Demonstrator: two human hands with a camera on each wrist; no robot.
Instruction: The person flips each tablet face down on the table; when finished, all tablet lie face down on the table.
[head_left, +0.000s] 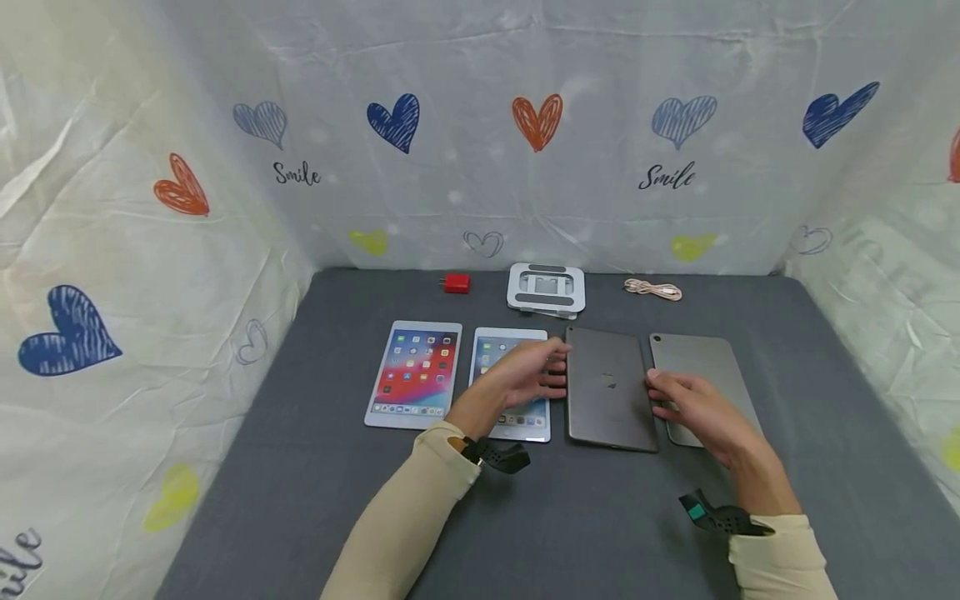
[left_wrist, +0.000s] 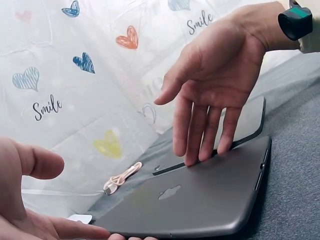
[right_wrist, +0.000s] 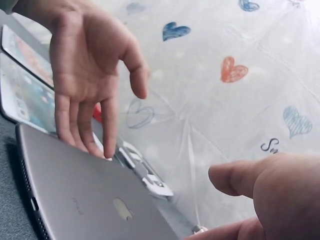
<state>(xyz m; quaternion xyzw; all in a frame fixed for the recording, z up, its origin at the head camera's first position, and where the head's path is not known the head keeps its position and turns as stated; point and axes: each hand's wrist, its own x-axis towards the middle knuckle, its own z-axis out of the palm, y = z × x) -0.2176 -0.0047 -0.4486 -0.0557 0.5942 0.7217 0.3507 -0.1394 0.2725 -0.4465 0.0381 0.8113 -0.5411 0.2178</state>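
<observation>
A grey tablet (head_left: 611,390) lies back side up between the two hands, its apple logo showing in both wrist views. At its left edge is my left hand (head_left: 531,372), which reaches across a white tablet (head_left: 529,421) with a lit screen. The fingers are extended along the edge, and the thumb (left_wrist: 44,162) stands clear of the tablet. On the opposite edge, the fingertips of my right hand (head_left: 693,408) touch the side, thumb raised too. Beneath that hand lies a second grey tablet (head_left: 712,358), also back up and partly covered by it.
Another white tablet (head_left: 416,375) with a lit screen lies at the left. Along the back of the grey table (head_left: 322,500) are a red charger plug (head_left: 457,283), a folded white stand (head_left: 546,289) and a coiled pale cable (head_left: 652,289). Heart-printed cloth walls (head_left: 465,183) rise around the table.
</observation>
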